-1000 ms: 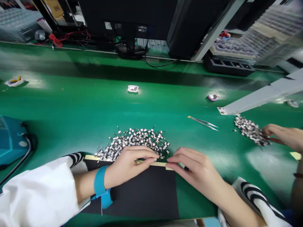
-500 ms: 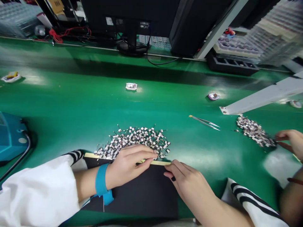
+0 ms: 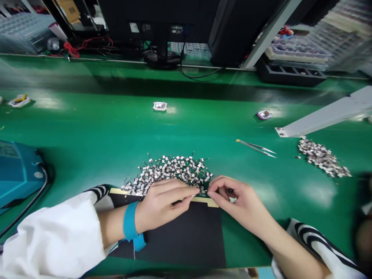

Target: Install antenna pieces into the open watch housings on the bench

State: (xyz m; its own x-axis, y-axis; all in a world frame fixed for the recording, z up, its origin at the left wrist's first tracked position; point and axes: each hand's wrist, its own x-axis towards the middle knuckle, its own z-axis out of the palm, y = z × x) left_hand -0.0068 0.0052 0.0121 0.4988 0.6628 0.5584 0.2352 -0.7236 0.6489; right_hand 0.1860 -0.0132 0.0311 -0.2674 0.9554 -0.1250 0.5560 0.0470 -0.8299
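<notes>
A pile of small white-and-silver parts with short dark leads point(image 3: 171, 170) lies on the green bench. My left hand point(image 3: 167, 203), with a blue wrist strap point(image 3: 130, 221), rests over the pile's near edge. Its thumb and fingers are pinched together, and what they hold is hidden. At the pile's right edge is my right hand point(image 3: 236, 197), thumb and forefinger closed at the tip on something too small to make out. A small dark thing shows among its curled fingers. Beneath my hands lies a black sheet point(image 3: 186, 236) with a pale yellow strip point(image 3: 203, 200) along its far edge.
Tweezers point(image 3: 255, 148) lie right of the pile. Farther right are a second heap of parts point(image 3: 322, 157) and a white metal bar point(image 3: 322, 114). Small white-cased devices point(image 3: 160, 106) sit across the bench. A blue machine point(image 3: 20, 174) stands left, a monitor point(image 3: 157, 23) behind.
My right hand has moved off the yellow strip, up to the pile's right edge. My left hand keeps its pinch over the pile. Another person's hand has withdrawn from the right heap.
</notes>
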